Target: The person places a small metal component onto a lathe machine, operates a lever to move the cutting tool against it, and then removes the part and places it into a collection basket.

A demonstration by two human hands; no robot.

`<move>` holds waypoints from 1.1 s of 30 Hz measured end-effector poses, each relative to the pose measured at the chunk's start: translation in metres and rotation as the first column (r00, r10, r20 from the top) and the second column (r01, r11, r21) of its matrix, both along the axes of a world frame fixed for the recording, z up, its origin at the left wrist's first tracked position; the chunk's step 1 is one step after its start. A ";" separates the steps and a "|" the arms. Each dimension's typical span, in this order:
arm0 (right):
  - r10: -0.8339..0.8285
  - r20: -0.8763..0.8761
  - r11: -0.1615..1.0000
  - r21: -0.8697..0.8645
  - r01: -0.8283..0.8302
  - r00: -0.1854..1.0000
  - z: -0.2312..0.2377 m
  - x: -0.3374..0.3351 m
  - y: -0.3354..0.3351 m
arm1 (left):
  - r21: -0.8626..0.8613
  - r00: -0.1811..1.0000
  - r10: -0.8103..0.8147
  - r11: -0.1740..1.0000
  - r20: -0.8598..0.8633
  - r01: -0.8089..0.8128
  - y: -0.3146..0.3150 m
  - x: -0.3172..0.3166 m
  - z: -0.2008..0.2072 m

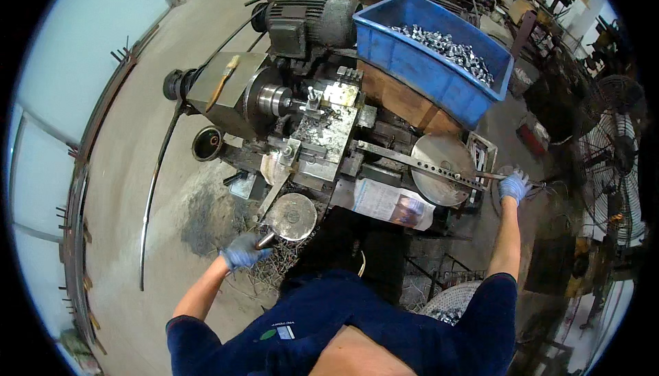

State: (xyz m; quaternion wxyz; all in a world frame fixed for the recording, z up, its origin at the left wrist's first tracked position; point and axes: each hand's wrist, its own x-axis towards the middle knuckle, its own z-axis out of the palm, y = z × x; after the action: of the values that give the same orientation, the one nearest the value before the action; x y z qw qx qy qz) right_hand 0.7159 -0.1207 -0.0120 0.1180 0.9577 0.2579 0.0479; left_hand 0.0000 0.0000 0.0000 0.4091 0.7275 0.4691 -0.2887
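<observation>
My left hand [246, 251], in a blue-grey glove, is closed on the short metal handle [265, 240] that sticks out of a round handwheel [292, 217] at the front of a small lathe. Out to the right, my right hand [515, 186], gloved in light blue, grips the end of a long lever [489, 175]. A perforated flat bar [412, 161] runs leftward from that lever across a round metal plate [439, 163]. The lathe's chuck [274, 100] faces a tool post [313, 100] on the chip-strewn carriage [322, 132].
A blue bin [425, 87] full of small metal parts stands behind the lathe, beside a motor [309, 22]. A brush [223, 84] lies on the headstock. Printed paper [392, 203] rests at the front. A perforated basket [449, 299] sits near my right leg; a fan [614, 156] stands far right.
</observation>
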 end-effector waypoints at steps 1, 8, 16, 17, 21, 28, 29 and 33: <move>0.037 0.041 0.999 0.016 -0.038 0.998 -0.003 -0.004 -0.002 | -0.105 0.996 0.024 0.994 0.090 -0.014 0.004 0.001 0.005; 0.326 0.118 0.859 0.378 -0.346 0.938 -0.040 -0.112 -0.053 | 0.051 0.638 0.510 0.757 0.577 -0.652 0.084 -0.092 -0.079; 0.189 -0.225 0.871 0.488 -0.058 0.956 -0.065 -0.176 -0.116 | 0.694 0.997 0.067 0.720 -0.031 -0.027 0.192 -0.109 -0.144; 0.165 -0.279 0.880 0.475 -0.013 0.946 -0.062 -0.182 -0.119 | 0.671 0.998 0.040 0.741 -0.043 0.000 0.193 -0.103 -0.150; 0.243 -0.341 0.846 0.532 -0.026 0.908 -0.055 -0.194 -0.131 | 0.727 0.874 0.481 0.573 0.075 -0.378 0.175 -0.073 -0.190; 0.340 -0.204 0.806 0.566 -0.173 0.918 -0.023 -0.188 -0.110 | 0.599 0.971 0.231 0.769 0.064 -0.223 0.178 -0.071 -0.147; 0.388 -0.202 0.786 0.581 -0.209 0.899 0.001 -0.193 -0.092 | 0.607 0.967 0.251 0.763 0.033 -0.219 0.176 -0.080 -0.147; 0.571 -0.151 0.631 0.709 -0.314 0.807 0.072 -0.211 -0.013 | 0.612 0.971 0.241 0.769 -0.007 -0.186 0.179 -0.090 -0.153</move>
State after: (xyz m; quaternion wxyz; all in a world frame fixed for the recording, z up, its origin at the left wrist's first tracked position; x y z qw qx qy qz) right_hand 0.5049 -0.1337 0.0596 -0.2894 0.8324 0.4725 -0.0144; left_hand -0.0901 0.1794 -0.1529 0.1640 0.7490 0.6333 -0.1053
